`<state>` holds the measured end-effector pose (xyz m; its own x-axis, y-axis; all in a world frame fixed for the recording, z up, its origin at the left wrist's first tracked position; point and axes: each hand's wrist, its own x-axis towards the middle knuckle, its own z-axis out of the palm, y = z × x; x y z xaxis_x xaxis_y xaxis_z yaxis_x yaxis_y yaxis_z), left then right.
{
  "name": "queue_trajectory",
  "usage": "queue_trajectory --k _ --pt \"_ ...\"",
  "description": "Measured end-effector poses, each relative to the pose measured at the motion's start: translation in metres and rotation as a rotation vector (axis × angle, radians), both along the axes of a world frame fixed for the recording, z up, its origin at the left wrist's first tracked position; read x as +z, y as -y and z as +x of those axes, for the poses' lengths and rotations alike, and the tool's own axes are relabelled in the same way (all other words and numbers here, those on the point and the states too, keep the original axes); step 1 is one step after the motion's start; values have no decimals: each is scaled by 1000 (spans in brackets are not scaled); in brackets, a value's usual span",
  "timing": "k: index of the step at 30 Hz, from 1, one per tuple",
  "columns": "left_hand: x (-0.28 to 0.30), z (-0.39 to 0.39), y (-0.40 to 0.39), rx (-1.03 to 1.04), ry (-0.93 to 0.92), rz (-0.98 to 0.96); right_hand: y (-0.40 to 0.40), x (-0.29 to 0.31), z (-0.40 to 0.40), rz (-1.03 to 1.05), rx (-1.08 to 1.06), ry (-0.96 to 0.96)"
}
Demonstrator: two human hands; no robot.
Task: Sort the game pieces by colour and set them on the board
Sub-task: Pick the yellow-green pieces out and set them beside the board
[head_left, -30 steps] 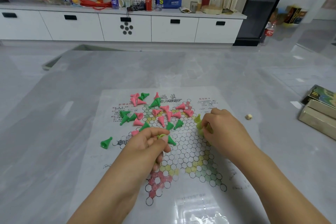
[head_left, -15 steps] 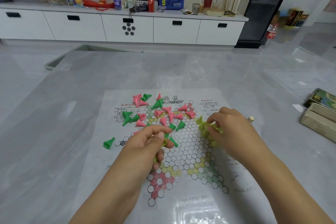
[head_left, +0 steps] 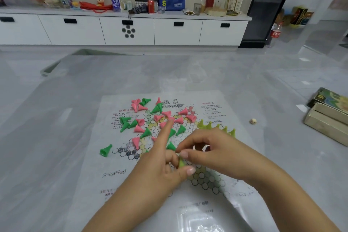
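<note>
Both hands meet over the board (head_left: 120, 171): left hand (head_left: 160, 173) pinches a yellow-green piece (head_left: 181, 162), right hand (head_left: 212, 152) curls onto it. A loose handover may drop it onto the pink and green pieces (head_left: 150, 118).

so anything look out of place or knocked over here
Yes. The pink and green pieces lie toppled and mixed over the top of the board, unlike the yellow-green pieces standing upright in a row. One green piece lies on its side apart, near the board's left edge.
</note>
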<state>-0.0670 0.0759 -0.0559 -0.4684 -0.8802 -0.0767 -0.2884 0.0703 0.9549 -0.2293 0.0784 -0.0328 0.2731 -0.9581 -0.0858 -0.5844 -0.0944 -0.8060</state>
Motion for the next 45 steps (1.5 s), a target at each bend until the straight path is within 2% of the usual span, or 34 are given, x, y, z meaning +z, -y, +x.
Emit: queue_trajectory --k 3,7,12,14,16,18,20,23,26,31,34,39,45 --pt "-1 0 0 -11 22 -27 0 0 0 -9 37 -25" --pt "-3 0 0 33 53 -49 -1 3 -3 -2 16 49" --pt "-5 -2 1 55 96 -59 -2 3 -1 -32 9 12" --pt "-5 -1 1 84 90 -76 1 5 -6 -97 -94 15" --pt "-5 1 2 138 74 -97 5 3 -19 -184 -295 22" --pt "-4 5 6 177 49 -72 9 -1 -34 -268 -475 -42" --pt "-6 7 8 204 62 -51 12 -7 -44 -306 -550 -115" --pt "-9 9 11 236 80 -43 14 -14 -43 -333 -503 -238" --pt "-7 9 11 222 61 -20 16 -19 -39 -340 -367 -390" --pt "0 7 7 181 -26 15 21 -28 -41 -329 -285 -538" --pt "2 7 7 180 -98 87 21 -31 -39 -334 -272 -567" --pt "-1 8 8 190 -43 56 18 -34 -39 -332 -259 -551" --pt "-4 12 13 320 -39 70 16 -36 -41 -341 -261 -569"
